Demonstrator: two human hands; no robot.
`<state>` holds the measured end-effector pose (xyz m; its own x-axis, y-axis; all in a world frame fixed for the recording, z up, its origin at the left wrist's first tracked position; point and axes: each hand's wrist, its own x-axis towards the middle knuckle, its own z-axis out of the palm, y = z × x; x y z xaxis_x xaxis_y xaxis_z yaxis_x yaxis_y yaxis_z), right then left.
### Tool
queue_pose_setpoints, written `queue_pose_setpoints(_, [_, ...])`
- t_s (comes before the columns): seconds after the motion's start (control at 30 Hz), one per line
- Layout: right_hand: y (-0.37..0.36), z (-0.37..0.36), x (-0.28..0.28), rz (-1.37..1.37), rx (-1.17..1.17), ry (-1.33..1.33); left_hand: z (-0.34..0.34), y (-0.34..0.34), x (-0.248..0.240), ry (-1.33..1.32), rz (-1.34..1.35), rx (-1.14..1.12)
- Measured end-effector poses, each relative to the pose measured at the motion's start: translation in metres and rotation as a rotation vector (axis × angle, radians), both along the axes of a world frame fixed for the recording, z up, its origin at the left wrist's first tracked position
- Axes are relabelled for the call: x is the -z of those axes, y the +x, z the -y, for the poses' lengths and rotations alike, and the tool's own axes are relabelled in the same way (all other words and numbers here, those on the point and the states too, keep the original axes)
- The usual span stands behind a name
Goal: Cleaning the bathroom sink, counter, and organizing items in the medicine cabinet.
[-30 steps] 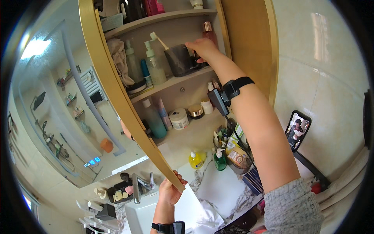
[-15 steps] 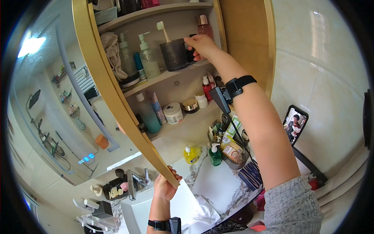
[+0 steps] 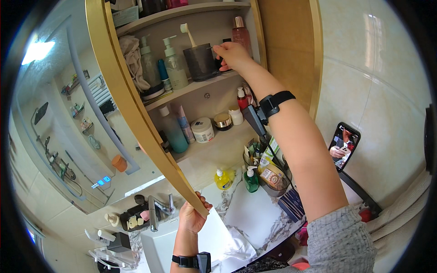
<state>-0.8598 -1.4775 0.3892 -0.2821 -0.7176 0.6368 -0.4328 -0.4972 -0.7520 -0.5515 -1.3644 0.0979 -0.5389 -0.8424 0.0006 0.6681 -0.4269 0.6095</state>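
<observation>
My right hand (image 3: 233, 55) is closed at the right side of a dark grey cup (image 3: 198, 64) on the middle shelf, its fingers curled where a handle would sit; the exact grip is partly hidden. A toothbrush (image 3: 187, 34) with a pale handle stands in the cup, leaning left. To its left are a clear pump bottle (image 3: 175, 68) and a blue tube (image 3: 163, 73). Behind my right hand stands a pink bottle (image 3: 241, 34), beside a dark item mostly covered by the hand. My left hand (image 3: 193, 215) grips the bottom of the gold-edged mirror door (image 3: 150, 136), which is swung out.
The lower shelf holds a white jar (image 3: 202, 131), a gold-lidded jar (image 3: 222, 121) and a red pump bottle (image 3: 241, 98). Below are a yellow bottle (image 3: 223, 180), a green pump bottle (image 3: 251, 180), a filled basket (image 3: 276, 186), a faucet (image 3: 154, 216) and a sink (image 3: 157, 248). A phone (image 3: 344, 146) stands right.
My right hand and the cup with the toothbrush have shifted slightly left, and more of the pink bottle shows. The left hand stays on the door.
</observation>
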Motion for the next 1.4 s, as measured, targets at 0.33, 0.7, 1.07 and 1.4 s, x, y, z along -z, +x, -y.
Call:
queue_pose_setpoints(0.33, [0.017, -0.014, -0.002, 0.023, 0.050, 0.116, -0.001, 0.005, -0.002, -0.009, 0.039, -0.031])
queue_pose_setpoints(0.7, [-0.031, -0.002, 0.027, -0.884, 0.684, -0.240, 0.006, 0.009, 0.006, 0.007, -0.035, 0.031])
queue_pose_setpoints(1.07, [0.033, -0.018, -0.018, -0.770, 0.597, -0.552, 0.003, 0.007, 0.002, 0.013, 0.037, 0.004])
queue_pose_setpoints(1.4, [0.073, 0.018, -0.034, -0.768, 0.624, -0.208, 0.003, 0.006, 0.001, 0.013, 0.035, -0.012])
